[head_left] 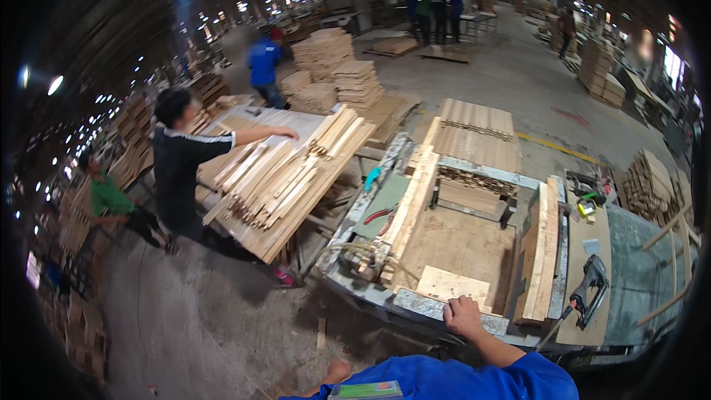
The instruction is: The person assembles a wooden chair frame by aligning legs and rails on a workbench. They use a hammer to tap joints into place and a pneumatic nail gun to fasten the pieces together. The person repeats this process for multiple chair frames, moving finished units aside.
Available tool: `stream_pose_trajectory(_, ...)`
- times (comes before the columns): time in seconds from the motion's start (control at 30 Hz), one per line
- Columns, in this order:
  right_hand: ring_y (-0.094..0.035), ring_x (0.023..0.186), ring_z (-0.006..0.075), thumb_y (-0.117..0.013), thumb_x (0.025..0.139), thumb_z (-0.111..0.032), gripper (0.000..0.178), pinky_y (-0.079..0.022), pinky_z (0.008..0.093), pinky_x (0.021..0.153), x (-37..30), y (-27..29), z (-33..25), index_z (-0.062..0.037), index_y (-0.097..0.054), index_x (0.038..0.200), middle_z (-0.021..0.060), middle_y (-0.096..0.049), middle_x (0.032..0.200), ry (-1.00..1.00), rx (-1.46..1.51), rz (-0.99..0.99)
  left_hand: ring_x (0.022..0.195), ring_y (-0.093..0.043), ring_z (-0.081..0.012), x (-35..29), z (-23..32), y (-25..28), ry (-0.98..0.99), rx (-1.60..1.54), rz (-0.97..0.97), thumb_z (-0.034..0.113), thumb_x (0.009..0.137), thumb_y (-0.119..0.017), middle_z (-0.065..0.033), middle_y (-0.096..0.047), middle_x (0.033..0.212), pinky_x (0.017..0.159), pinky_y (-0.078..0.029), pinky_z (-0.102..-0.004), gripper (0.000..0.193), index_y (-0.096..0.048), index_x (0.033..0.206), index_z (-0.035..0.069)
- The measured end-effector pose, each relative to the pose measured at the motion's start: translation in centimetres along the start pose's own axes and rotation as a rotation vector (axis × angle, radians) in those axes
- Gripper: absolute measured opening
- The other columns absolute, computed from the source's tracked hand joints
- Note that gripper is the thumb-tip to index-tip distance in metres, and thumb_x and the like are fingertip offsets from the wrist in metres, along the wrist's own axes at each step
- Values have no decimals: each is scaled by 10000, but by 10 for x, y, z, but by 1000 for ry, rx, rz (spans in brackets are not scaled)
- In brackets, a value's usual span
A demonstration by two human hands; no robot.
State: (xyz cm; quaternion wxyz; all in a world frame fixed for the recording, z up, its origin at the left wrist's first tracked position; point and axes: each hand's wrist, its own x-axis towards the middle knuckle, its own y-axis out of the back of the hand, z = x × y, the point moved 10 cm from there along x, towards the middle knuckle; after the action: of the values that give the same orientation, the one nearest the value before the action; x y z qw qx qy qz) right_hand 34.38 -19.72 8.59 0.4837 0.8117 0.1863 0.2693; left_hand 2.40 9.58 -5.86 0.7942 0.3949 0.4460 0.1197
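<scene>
My right hand (pixel 463 317) rests on the near metal edge of the work frame (pixel 422 306), its fingers bent over that edge. Just beyond it, a pale wood board (pixel 453 286) lies inside the frame. My left hand (pixel 338 371) hangs low by my body, apart from the bench; its fingers are too hidden to read. Long wood strips run along the frame's left side (pixel 415 211) and its right side (pixel 546 244). A black nail gun (pixel 592 281) lies on the board right of the frame. Red-handled pliers (pixel 381 214) lie on the left side.
A co-worker in black (pixel 185 155) reaches over a table of wood strips (pixel 274 178) at left. Stacked slats (pixel 478 130) stand past the frame. A yellow-green tool (pixel 587 207) lies at right. A wood offcut (pixel 321 333) is on the floor. More people stand farther back.
</scene>
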Motion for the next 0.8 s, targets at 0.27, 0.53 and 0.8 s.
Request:
stream_pose_trajectory(0.27,-621,1131,403,-699,947,-356,445,-488,534,953,-10,9,40,-77,-664,1292,216,-642,1187,-1,114,-183,852,-710,-263,27,100,-39,-76,-312,-148,255,896,-693,-135,-757,909,812,-570,-397,247,-802,995,56)
stream_pose_trajectory(0.53,-336,1531,485,-650,979,-502,748,-245,577,1272,-36,126,190,-92,-475,1580,318,-388,1617,-386,-157,97,721,-682,-182,38,214,12,-467,-272,43,195,944,-712,-106,-741,800,736,-563,-359,196,-773,1001,18)
stream_pose_trajectory(0.8,-181,1601,458,-494,1028,-631,759,-97,620,1289,-39,114,245,-108,-494,1577,282,-242,1709,-348,-268,2,853,-720,-295,14,396,51,-826,-219,201,157,1008,-638,-191,-734,931,811,-551,-402,203,-734,1060,-15)
